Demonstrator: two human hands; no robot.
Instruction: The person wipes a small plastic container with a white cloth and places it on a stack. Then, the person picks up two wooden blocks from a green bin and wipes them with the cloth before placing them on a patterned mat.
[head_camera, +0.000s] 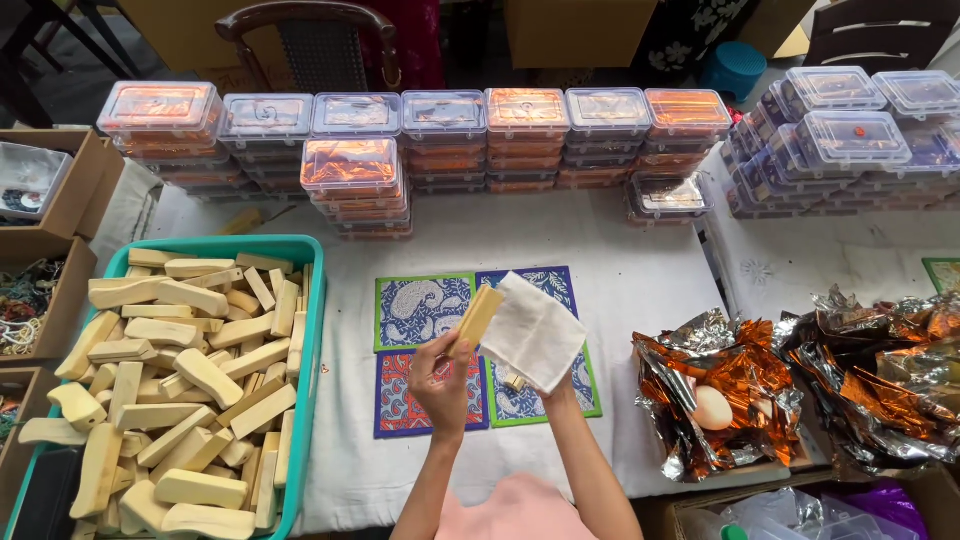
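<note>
Nearest the viewer, the left hand (440, 375) grips a pale wooden block (476, 318), raised and tilted above patterned fabric mats (420, 310) on the white-covered table (640, 260). Beside it, the right hand (553, 385) clasps a white cloth (533, 330) touching the block. Left sits a teal bin (312, 330) of wooden blocks; right, crinkled foil wrappers (720, 385). Farthest back, stacked clear plastic boxes (440, 135) line the table.

The four square patterned cloth mats (420, 310) lie mid-worktop. Left of them sits the teal plastic crate (312, 300) holding pale wooden blocks (190, 370); right of them, crinkled foil wrappers (720, 390); behind them, stacked clear lidded plastic boxes (445, 130).
</note>
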